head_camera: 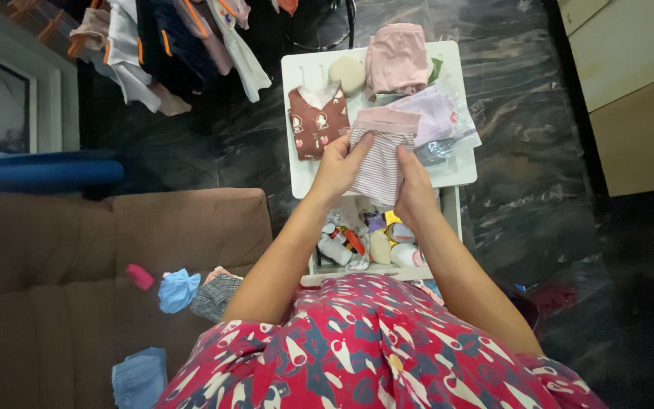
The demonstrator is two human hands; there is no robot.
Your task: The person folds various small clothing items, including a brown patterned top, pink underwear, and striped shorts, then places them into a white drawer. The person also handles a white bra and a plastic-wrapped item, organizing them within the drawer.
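Red patterned dress fills my near view; my left hand and right hand both pinch striped folded garment over white table, beside maroon top.

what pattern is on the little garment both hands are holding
Thin pink and white stripes with a plain pink waistband, on the striped garment held by left hand and right hand; head view.

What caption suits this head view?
Both hands hold a striped garment over a white drawer unit.
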